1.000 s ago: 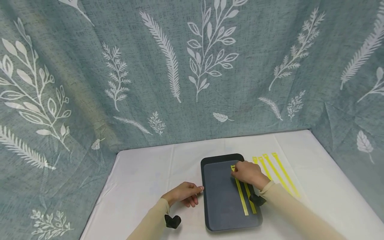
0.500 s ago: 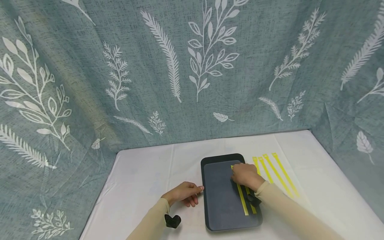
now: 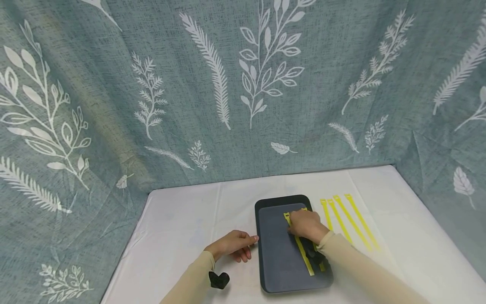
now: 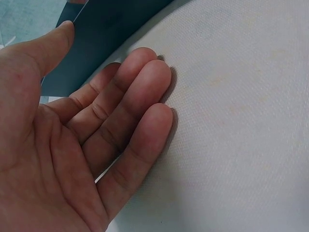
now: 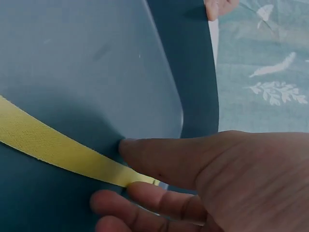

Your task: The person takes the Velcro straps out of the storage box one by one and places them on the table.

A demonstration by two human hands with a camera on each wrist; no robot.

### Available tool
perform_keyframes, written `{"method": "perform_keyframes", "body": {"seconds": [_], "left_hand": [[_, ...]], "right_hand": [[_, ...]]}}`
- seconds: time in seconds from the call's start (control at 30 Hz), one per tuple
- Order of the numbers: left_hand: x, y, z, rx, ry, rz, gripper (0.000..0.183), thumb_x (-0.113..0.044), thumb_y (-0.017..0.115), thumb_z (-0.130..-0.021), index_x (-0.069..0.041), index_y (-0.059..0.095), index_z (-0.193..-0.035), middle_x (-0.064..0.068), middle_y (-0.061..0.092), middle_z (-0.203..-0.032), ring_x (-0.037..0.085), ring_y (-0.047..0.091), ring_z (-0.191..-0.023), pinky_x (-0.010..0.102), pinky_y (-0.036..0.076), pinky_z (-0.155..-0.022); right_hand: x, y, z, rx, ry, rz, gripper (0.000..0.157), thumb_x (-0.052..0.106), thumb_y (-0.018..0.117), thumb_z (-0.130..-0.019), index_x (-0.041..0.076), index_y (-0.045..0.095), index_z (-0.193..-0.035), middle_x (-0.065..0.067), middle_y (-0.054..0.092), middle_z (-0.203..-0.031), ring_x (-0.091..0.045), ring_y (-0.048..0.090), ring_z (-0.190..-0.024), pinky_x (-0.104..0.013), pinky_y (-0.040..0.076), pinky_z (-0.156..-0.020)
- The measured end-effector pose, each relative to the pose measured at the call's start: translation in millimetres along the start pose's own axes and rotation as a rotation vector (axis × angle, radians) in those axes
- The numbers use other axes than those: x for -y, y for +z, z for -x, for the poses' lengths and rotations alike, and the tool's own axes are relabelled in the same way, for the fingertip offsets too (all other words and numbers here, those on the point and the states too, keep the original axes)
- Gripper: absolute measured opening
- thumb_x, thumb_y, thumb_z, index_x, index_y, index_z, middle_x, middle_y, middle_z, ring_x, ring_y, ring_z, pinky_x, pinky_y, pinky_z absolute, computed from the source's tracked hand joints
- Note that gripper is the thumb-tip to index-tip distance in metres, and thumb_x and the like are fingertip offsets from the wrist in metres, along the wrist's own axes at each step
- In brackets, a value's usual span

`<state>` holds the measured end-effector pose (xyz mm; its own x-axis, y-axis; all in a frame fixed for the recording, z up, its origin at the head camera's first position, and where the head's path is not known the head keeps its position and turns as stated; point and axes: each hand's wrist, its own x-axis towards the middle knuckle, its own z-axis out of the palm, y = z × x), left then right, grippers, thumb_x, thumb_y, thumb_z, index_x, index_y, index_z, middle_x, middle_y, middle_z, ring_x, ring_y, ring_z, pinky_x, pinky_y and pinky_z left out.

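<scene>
A dark grey rectangular tray (image 3: 277, 261) lies on the white cloth. Inside it, my right hand (image 3: 305, 223) pinches a yellow hook-and-loop cable tie (image 3: 305, 257) near its slotted head. The right wrist view shows thumb and index finger (image 5: 159, 198) at the tie's fabric band (image 5: 58, 145). To the right of it in the tray is a second yellow tie (image 3: 322, 267), partly covered by my right hand and wrist. Left of the tray, my left hand (image 3: 233, 244) has its thumb tip at the rim, with the other fingers loosely bent beside the outer wall, holding nothing.
Several more yellow cable ties (image 3: 357, 215) lie side by side on the white tablecloth (image 3: 182, 223), right of the tray. A blue-green leaf-print curtain (image 3: 228, 156) rises behind the table and along both sides. A black wrist mount (image 3: 219, 280) hangs under my left sleeve.
My right hand has shifted left and slightly toward me, and the head of the pinched cable tie has slid left across the tray floor. My left hand stays put.
</scene>
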<state>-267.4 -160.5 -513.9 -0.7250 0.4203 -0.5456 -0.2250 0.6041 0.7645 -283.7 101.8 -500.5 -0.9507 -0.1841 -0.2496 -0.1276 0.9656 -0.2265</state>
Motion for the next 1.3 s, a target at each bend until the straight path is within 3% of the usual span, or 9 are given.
{"method": "perform_keyframes", "body": {"seconds": [0.17,0.43,0.83,1.07,1.3], "left_hand": [[-0.3,0.0,-1.0,-0.008,-0.008,-0.004,0.052,-0.056,0.058,-0.099,-0.005,0.068,-0.094,0.001,0.069,-0.073,0.008,0.063,-0.059,0.023,0.051,-0.056],[0.8,-1.2,-1.1,-0.008,-0.012,-0.004,0.051,-0.056,0.058,-0.099,-0.006,0.067,-0.094,0.0,0.068,-0.072,0.009,0.062,-0.059,0.023,0.05,-0.056],[0.3,0.7,-2.1,-0.014,-0.027,0.001,0.052,-0.056,0.058,-0.098,-0.006,0.068,-0.095,0.0,0.069,-0.073,0.009,0.063,-0.06,0.023,0.051,-0.057],[-2.1,0.5,-2.1,-0.009,-0.03,0.004,0.051,-0.055,0.058,-0.099,-0.005,0.068,-0.094,0.0,0.067,-0.072,0.008,0.061,-0.059,0.023,0.05,-0.056],[-0.8,0.0,-3.4,-0.009,-0.025,0.003,0.052,-0.056,0.058,-0.099,-0.005,0.067,-0.093,-0.001,0.068,-0.072,0.008,0.062,-0.059,0.023,0.05,-0.057]], "right_hand": [[0.5,-0.6,-1.1,0.038,0.005,-0.082,0.025,0.027,0.077,-0.089,0.009,0.067,-0.075,-0.005,0.063,-0.067,-0.018,0.058,-0.056,-0.038,0.047,-0.055],[-2.0,3.1,-0.9,0.09,0.026,-0.263,0.048,0.023,0.076,-0.091,0.017,0.049,-0.051,0.002,0.048,-0.048,-0.015,0.054,-0.041,-0.028,0.045,-0.044],[-5.8,3.0,-0.6,0.095,0.042,-0.321,0.045,0.021,0.074,-0.089,0.017,0.052,-0.05,0.003,0.048,-0.047,-0.015,0.052,-0.042,-0.027,0.039,-0.044],[-8.3,4.6,-2.2,0.096,0.038,-0.343,0.035,0.02,0.075,-0.088,0.011,0.064,-0.055,-0.001,0.056,-0.051,-0.017,0.057,-0.044,-0.029,0.044,-0.045],[-7.8,1.1,-3.1,0.127,0.045,-0.376,0.033,0.02,0.075,-0.087,0.009,0.066,-0.057,-0.002,0.058,-0.052,-0.016,0.056,-0.045,-0.029,0.047,-0.046]]}}
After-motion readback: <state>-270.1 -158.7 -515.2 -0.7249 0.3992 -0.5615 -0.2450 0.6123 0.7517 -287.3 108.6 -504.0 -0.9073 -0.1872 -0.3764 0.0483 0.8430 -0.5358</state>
